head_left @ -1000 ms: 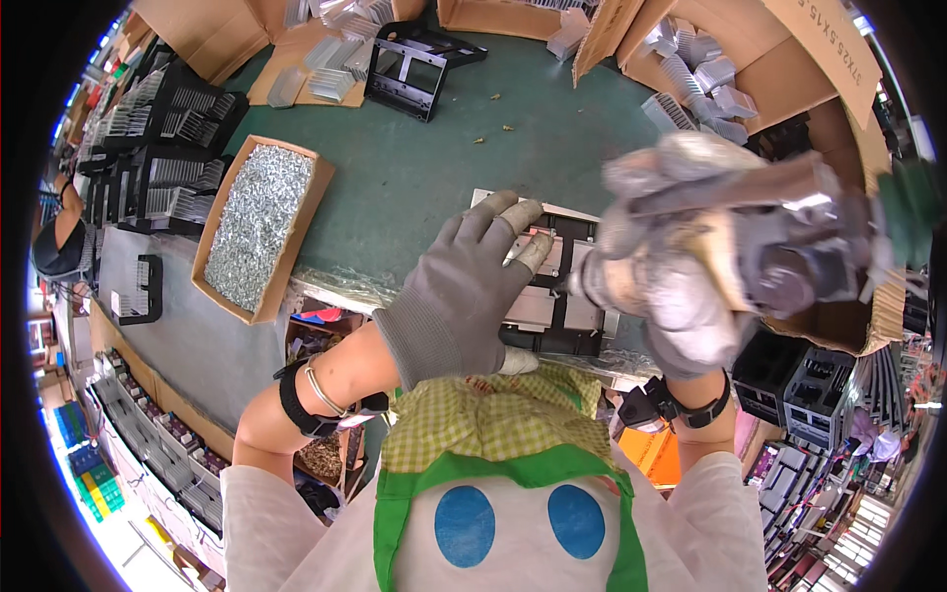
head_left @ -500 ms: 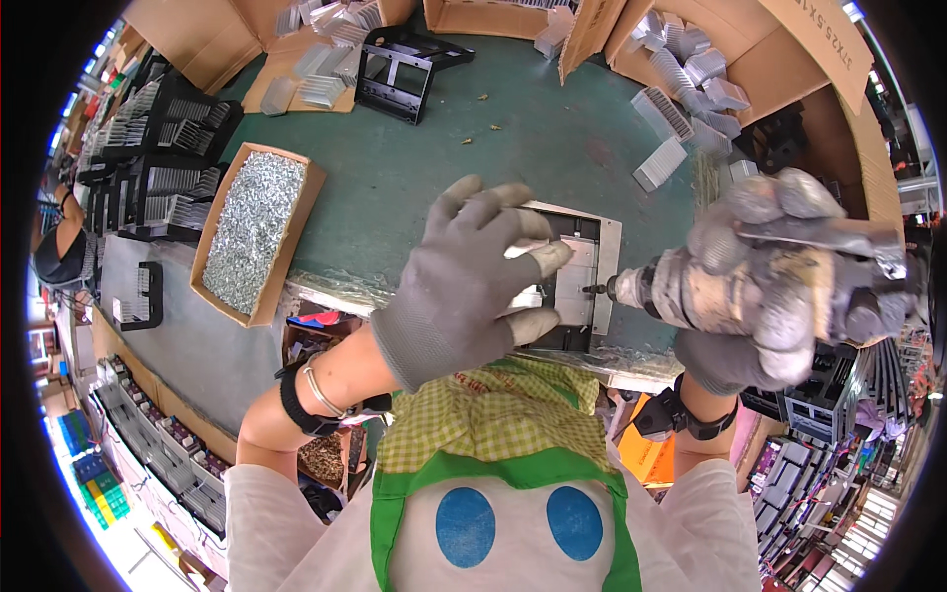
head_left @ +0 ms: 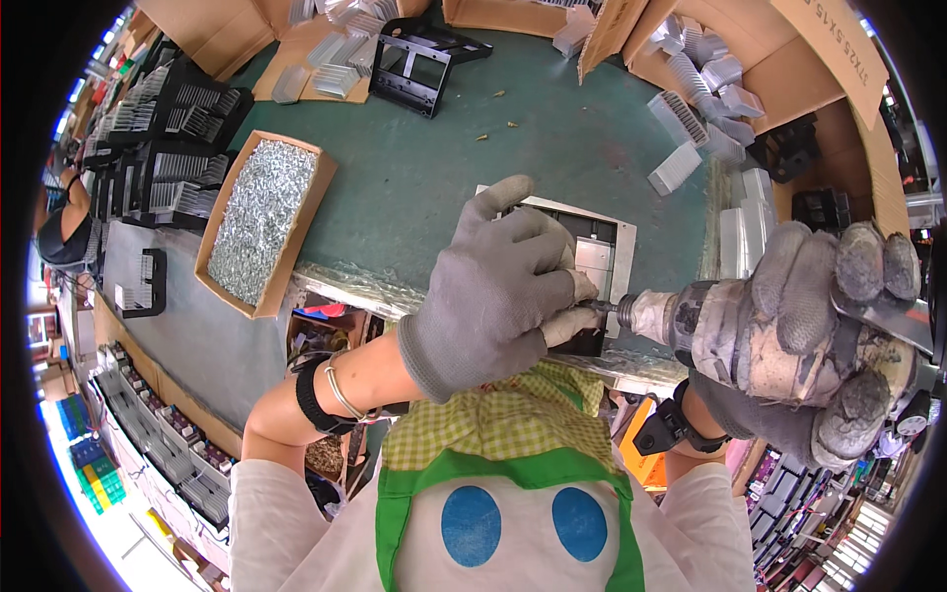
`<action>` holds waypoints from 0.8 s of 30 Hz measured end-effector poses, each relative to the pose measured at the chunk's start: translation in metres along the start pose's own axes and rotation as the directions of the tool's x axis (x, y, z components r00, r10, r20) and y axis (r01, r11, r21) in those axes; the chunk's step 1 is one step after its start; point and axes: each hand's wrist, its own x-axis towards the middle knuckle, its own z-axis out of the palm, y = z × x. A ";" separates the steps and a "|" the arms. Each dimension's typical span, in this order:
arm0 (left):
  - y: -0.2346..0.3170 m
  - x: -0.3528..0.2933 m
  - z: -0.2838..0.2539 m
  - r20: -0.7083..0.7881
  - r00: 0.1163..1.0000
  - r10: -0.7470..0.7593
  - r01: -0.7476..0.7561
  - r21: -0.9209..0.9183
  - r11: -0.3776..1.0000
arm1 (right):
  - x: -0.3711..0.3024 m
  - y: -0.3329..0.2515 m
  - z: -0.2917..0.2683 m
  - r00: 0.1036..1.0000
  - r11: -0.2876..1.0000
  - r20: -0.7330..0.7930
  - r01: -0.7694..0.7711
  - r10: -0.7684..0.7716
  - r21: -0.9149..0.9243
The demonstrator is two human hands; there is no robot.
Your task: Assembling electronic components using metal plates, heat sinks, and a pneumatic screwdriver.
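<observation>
My left hand (head_left: 493, 301), in a grey glove, lies over a flat black frame with a silver-coloured border (head_left: 623, 259) near the bench's front edge. Its thumb and fingertips are pinched together at the tip of a power screwdriver (head_left: 705, 331); whatever lies between them is too small to make out. My right hand (head_left: 794, 286), in a worn grey glove, is wrapped round the screwdriver's tape-covered body. The tool is held nearly level, its bit pointing left at the pinched fingers. Much of the frame is hidden beneath my left hand.
A cardboard box (head_left: 316, 202) full of small shiny metal pieces stands at left. An empty black bracket (head_left: 409, 74) sits at the back. Finned metal heat sinks (head_left: 676, 170) lie at right beside an open carton (head_left: 789, 69). Several small screws (head_left: 482, 137) are scattered on the green bench.
My left hand has drawn its spread fingers into a pinch at the bit. The screwdriver has moved slightly right and down, its bit lifting off the plate's middle.
</observation>
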 end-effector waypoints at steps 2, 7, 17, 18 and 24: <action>0.000 -0.002 -0.001 0.005 1.000 -0.010 0.010 0.001 1.000 | 0.001 0.002 0.001 0.998 0.999 -0.052 -0.038 0.040 0.035; -0.007 -0.009 -0.005 0.008 1.000 -0.001 0.001 0.056 0.998 | 0.024 0.013 0.010 0.997 0.996 0.075 -0.025 0.019 0.082; -0.037 -0.036 0.015 -0.080 0.899 -0.431 0.391 -0.297 0.871 | 0.034 0.089 -0.006 0.893 0.952 -0.373 0.298 -0.253 0.070; -0.037 -0.037 0.017 -0.081 0.902 -0.423 0.376 -0.329 0.866 | 0.030 0.096 -0.009 0.827 0.941 -0.479 0.337 -0.294 0.004; -0.035 -0.040 0.022 -0.058 0.882 -0.467 0.428 -0.314 0.847 | 0.024 0.108 -0.022 0.870 0.949 -0.386 0.312 -0.306 -0.048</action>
